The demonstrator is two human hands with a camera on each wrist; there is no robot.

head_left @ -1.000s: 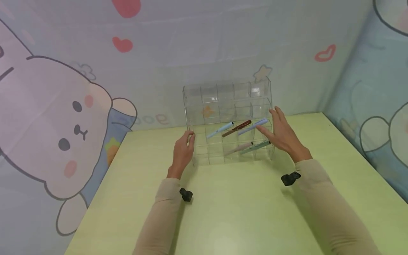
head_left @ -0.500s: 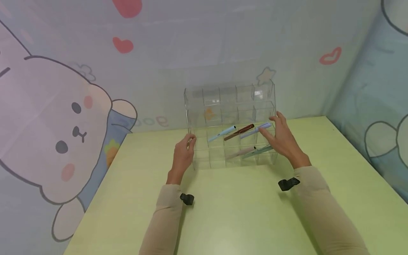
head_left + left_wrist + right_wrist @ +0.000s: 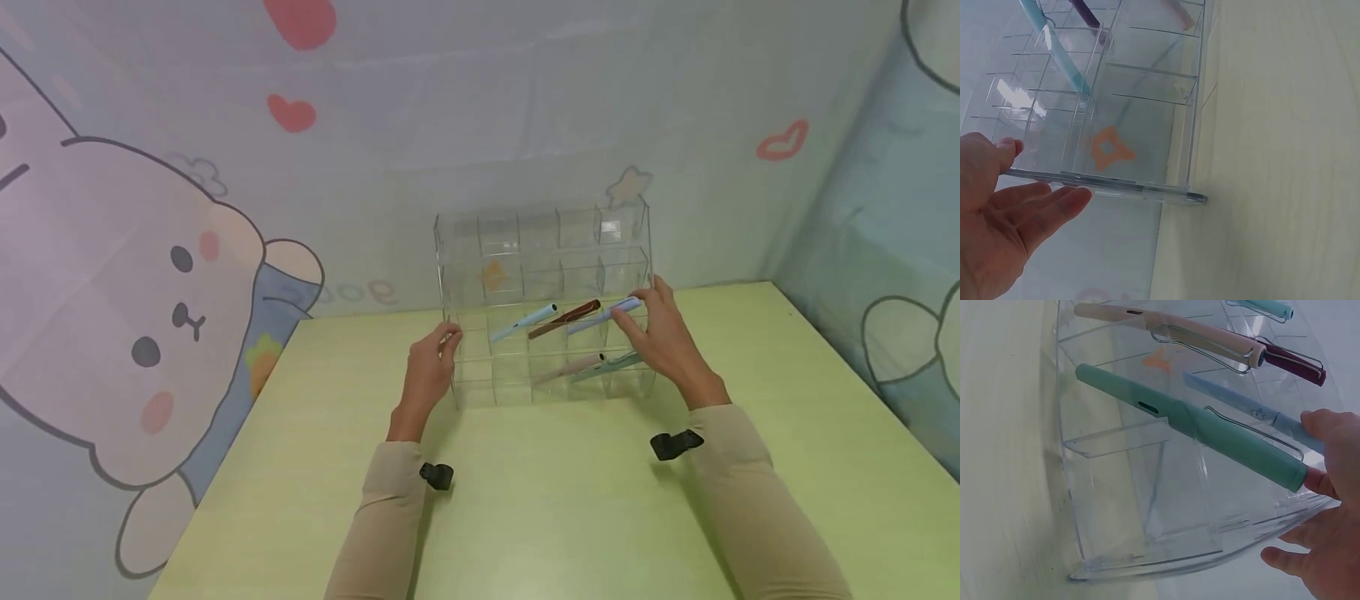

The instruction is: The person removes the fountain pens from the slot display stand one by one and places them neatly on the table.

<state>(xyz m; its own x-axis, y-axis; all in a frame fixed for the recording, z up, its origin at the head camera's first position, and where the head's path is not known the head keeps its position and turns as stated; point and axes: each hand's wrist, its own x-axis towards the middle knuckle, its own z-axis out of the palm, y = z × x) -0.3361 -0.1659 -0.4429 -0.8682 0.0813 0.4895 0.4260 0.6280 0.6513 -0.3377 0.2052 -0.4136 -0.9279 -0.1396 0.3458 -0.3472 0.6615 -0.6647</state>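
A clear acrylic rack (image 3: 510, 396) with tiered compartments stands upright on the table, several capped pens lying across its lower tiers. My left hand (image 3: 429, 367) pinches the rack's left side panel, thumb inside and fingers beyond the edge in the left wrist view. At the right side, my right hand (image 3: 670, 342) has thumb and forefinger around the cap end of a lavender pen (image 3: 592, 321). Its other fingers lie outside the side panel in the right wrist view. Beside the lavender pen are a dark red pen (image 3: 562, 320) and a light blue pen (image 3: 525, 322). Lower sit a pink pen (image 3: 573, 367) and a green pen (image 3: 1191, 428).
The pale yellow-green table (image 3: 540, 500) extends in front of the rack and to both sides. Behind it hangs a printed cloth backdrop (image 3: 480, 100) with hearts and a cartoon animal. The rack's upper tiers (image 3: 536, 229) hold no pens.
My right hand's thumb and forefinger have come together on the lavender pen's cap end. My left hand keeps its hold on the rack. The whole head view has shifted slightly.
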